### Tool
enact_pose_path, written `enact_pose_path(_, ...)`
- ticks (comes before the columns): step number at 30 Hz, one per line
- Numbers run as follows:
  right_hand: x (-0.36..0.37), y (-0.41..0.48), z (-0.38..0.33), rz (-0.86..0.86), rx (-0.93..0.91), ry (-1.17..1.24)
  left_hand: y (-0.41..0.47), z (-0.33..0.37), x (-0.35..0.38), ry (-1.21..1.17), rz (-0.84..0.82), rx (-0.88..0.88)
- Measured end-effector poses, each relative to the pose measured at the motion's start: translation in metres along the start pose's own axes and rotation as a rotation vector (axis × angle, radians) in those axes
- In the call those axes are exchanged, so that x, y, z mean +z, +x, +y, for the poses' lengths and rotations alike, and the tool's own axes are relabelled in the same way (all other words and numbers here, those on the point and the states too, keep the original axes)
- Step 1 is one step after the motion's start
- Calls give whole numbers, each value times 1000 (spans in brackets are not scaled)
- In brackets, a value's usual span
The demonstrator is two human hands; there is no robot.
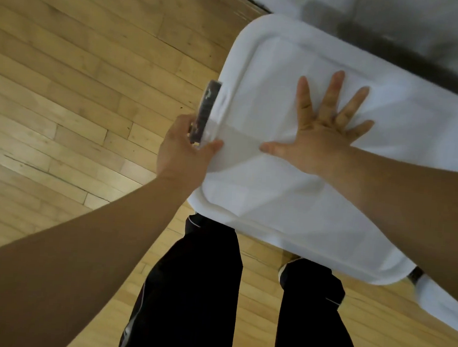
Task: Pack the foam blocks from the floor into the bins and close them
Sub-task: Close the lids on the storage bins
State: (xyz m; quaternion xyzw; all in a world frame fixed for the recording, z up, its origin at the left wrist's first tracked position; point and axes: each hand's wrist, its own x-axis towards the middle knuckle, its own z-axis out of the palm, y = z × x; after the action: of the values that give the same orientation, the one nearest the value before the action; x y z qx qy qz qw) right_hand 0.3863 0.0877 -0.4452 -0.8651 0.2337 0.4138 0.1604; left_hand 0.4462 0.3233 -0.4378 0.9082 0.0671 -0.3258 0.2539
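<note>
A white lid [288, 204] covers a bin that stands on the wood floor right in front of me. My right hand [322, 133] lies flat on the lid's middle, fingers spread and straight, pressing down. At the lid's left edge my left hand [181, 153] grips the dark latch handle [206, 109], thumb on the lid's rim and fingers curled under the latch. The bin's contents are hidden by the lid, and no foam blocks show on the floor.
Wood floor [65, 94] stretches left and below. My legs in dark trousers [195, 293] stand close to the bin's near edge. A second white bin or lid [446, 299] peeks in at the lower right. A grey surface with a dark strip [410, 50] lies behind the bin.
</note>
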Motion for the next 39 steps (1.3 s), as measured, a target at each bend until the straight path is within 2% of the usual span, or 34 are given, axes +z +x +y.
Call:
enact_pose_path(3, 0, 0, 0, 7, 1, 10, -8, 2, 10, 50, 88, 120)
enact_pose_path(7, 1, -3, 4, 33, -11, 19, -18, 2, 17, 227, 107, 303)
enact_pose_path(10, 5, -10, 9, 92, -53, 18, -24, 3, 15, 338, 67, 337)
enact_pose_path(13, 9, -22, 21, 162, -107, 60, -35, 14, 11, 463, -15, 297)
enact_pose_path(17, 34, -62, 77, 279, -180, 194, -57, 48, 25, 738, -57, 377)
enact_pose_path(23, 95, -135, 204, 332, 225, 380, -91, 127, 115, 913, -237, 700)
enact_pose_path(26, 114, -155, 246, 319, 354, 556, -110, 166, 172, 1006, -314, 848)
enact_pose_path(29, 130, -160, 263, 285, 333, 646, -119, 174, 205, 1092, -388, 813)
enact_pose_path(32, 140, -154, 269, 270, 247, 728, -121, 173, 213, 1149, -373, 768)
enact_pose_path(39, 147, -149, 269, 272, 224, 874, -127, 179, 215, 1234, -366, 720)
